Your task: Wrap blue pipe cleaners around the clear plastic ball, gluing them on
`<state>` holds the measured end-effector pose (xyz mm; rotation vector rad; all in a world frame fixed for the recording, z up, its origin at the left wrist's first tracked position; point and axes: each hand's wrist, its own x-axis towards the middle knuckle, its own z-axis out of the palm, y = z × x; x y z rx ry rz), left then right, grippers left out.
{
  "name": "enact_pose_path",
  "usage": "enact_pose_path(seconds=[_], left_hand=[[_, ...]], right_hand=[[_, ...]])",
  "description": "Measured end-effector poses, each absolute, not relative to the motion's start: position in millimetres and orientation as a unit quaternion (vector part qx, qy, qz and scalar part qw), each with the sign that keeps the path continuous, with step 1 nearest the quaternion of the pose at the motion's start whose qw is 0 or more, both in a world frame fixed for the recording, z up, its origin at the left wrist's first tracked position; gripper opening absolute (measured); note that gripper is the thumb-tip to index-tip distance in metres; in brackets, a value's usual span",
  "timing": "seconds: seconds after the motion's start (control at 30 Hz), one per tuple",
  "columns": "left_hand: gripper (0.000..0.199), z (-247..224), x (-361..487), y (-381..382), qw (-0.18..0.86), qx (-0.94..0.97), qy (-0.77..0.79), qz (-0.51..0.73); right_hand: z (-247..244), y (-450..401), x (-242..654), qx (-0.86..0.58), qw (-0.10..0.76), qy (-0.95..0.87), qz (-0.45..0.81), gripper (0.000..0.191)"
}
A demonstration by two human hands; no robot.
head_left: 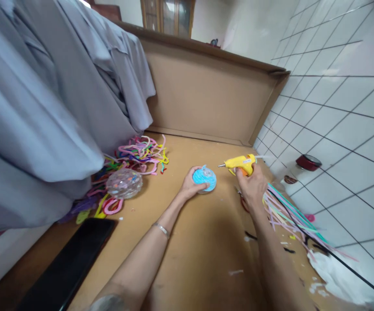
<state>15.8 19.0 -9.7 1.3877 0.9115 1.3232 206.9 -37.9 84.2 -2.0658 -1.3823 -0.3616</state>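
- Forearms: both bare, entering from the bottom edge and reaching forward over the brown cardboard work surface; a thin bracelet sits on the left wrist.
- Black flat object: glossy, lying at the lower left on the surface, nearest the camera; what it is cannot be told.
- Left hand: fingers curled round the near-left side of the blue ball, grasping it and resting with it on the surface.
- Blue ball: round, wound in light blue strands, set on the cardboard near the middle of the surface, just left of the glue gun's nozzle.
- Right hand: clenched round the handle of the yellow glue gun, a finger at the orange trigger.
- Yellow glue gun: held level above the surface, nozzle pointing left toward the blue ball, tip near it but apart.
- Black cord: runs from under the right hand toward the lower right corner.
- Bundle of straight pastel strips: lies along the right edge of the surface, beside the right wrist.
- Clear bubbled ball: left of the left hand, well apart from the blue ball.
- Heap of coloured pipe cleaners: pink, yellow, green and purple loops, behind and around the clear ball.
- Grey cloth: hangs over the left side.
- Cardboard back panel: stands upright behind the surface.
- White tiled wall: on the right; a jar with a dark red lid stands against it.
- White crumpled material: lower right corner.
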Motion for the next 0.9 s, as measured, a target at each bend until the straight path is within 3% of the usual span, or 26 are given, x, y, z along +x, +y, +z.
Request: enact_pose_path(seconds=[0.3,0.5,0.9], left_hand=[[0.074,-6.9,10.2,20.1,0.531,0.557,0.354,0.531],[0.078,-7.6,11.0,18.1,0.571,0.565,0.315,0.506],[0.082,-8.6,5.8,21.6,0.567,0.580,0.322,0.488]], right_hand=[[86.5,-22.7,194.6,-0.704,0.269,-0.616,-0.228,0.027],[90.8,-27.5,200.5,-0.710,0.224,-0.642,-0.181,0.025],[90.0,-27.8,199.3,-0.713,0.190,-0.643,-0.205,0.023]])
